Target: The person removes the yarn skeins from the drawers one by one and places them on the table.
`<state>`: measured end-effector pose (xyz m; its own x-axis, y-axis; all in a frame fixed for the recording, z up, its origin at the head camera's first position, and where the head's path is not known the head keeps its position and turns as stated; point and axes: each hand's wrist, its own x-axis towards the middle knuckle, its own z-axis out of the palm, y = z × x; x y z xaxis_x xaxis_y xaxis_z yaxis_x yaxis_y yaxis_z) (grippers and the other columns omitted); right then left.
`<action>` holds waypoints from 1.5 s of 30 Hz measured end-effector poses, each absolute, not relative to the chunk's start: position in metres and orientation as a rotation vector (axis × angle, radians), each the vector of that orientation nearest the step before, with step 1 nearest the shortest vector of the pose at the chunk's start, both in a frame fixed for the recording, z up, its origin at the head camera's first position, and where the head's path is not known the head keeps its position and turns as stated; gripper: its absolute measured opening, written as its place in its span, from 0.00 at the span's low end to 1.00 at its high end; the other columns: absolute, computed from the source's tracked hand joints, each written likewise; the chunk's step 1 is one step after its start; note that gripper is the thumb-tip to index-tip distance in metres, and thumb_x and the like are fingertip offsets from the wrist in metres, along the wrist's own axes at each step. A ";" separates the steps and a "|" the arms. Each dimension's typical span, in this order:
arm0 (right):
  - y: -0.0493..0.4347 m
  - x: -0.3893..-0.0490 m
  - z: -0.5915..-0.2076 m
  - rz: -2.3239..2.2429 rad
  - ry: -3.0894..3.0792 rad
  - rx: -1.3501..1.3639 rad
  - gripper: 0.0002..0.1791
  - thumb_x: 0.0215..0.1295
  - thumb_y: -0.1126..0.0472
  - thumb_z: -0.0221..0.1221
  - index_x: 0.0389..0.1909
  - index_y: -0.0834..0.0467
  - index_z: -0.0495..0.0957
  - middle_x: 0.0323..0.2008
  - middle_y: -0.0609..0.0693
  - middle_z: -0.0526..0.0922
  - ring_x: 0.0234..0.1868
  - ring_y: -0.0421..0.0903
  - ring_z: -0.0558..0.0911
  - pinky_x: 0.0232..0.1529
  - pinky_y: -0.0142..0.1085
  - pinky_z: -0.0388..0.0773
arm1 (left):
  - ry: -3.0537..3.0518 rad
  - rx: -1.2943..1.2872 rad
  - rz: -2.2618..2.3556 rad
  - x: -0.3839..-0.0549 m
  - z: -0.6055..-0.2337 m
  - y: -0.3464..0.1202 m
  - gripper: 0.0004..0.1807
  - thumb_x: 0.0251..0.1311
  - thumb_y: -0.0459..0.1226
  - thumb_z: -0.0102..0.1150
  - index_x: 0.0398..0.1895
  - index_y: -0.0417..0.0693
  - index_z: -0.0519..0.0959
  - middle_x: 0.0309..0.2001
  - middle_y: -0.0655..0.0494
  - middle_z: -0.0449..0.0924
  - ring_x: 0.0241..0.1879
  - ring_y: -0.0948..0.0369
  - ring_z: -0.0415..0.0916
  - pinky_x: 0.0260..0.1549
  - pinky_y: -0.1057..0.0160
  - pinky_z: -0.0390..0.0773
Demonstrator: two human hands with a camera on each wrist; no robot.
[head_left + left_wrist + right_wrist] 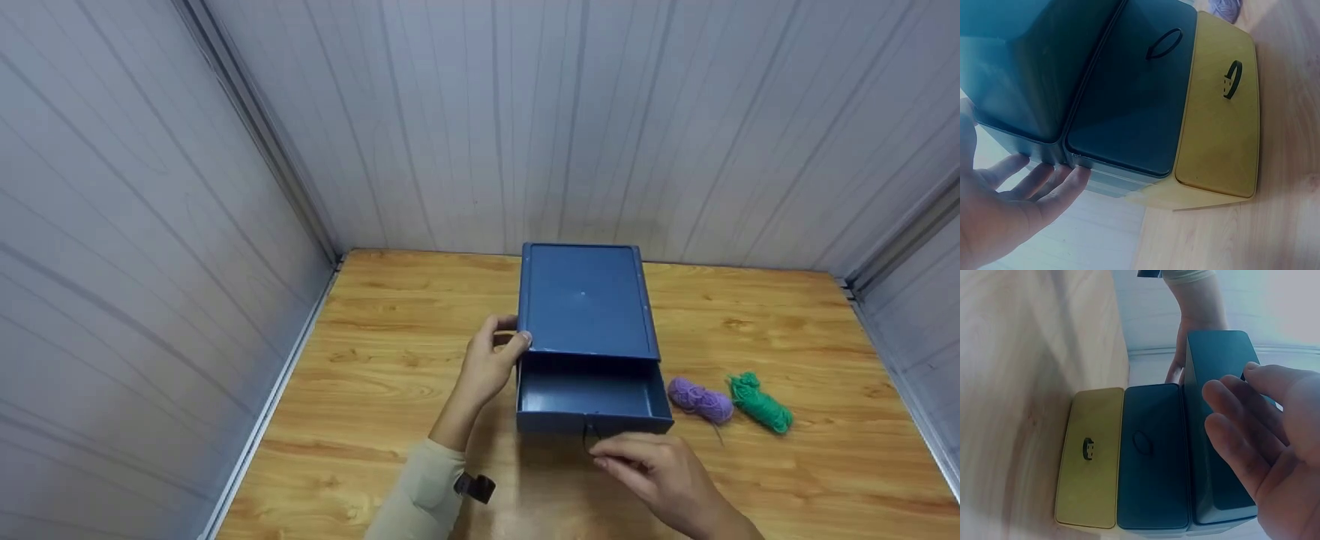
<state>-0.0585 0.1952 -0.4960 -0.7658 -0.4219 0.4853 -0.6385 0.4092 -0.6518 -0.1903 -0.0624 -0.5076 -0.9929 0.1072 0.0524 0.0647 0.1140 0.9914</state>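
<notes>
A small blue drawer cabinet (pixel 589 307) stands on the wooden table, its top drawer (pixel 551 423) pulled well out with a bare interior. My right hand (pixel 660 472) pinches the black loop handle (pixel 586 439) on that drawer's front between thumb and fingertips. At the cabinet's left side, my left hand (pixel 484 367) rests with its thumb at the top edge and its extended fingers against the side wall. Below the pulled-out drawer, the left wrist view shows a closed dark blue drawer (pixel 1123 95) and a closed yellow drawer (pixel 1216 135), each with a black loop handle.
To the cabinet's right lie a purple yarn skein (pixel 701 400) and a green yarn skein (pixel 761 405), side by side on the table (pixel 375 360). Pale panel walls (pixel 480 127) enclose the table at the back and both sides.
</notes>
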 end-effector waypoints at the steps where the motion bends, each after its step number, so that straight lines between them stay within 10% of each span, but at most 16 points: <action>1: 0.195 -0.060 -0.496 1.290 -2.427 0.918 0.16 0.60 0.68 0.71 0.42 0.44 0.89 0.37 0.40 0.90 0.34 0.33 0.86 0.32 0.21 0.79 | 2.318 0.180 2.066 -0.190 -0.508 -0.062 0.24 0.67 0.43 0.60 0.62 0.42 0.75 0.58 0.45 0.79 0.58 0.47 0.78 0.50 0.54 0.84; 45: 0.191 -0.126 -0.499 1.277 -2.679 0.614 0.06 0.66 0.59 0.68 0.42 0.50 0.91 0.41 0.39 0.90 0.39 0.35 0.87 0.38 0.32 0.85 | 2.355 0.218 2.052 -0.189 -0.507 -0.063 0.23 0.68 0.43 0.60 0.62 0.43 0.75 0.59 0.46 0.78 0.59 0.49 0.77 0.56 0.53 0.80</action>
<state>-0.1255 0.1914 -0.4993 -0.9119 -0.3107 0.2682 -0.4039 0.5640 -0.7202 -0.1886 -0.0625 -0.5073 -0.9903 0.1115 0.0834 0.0978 0.1310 0.9865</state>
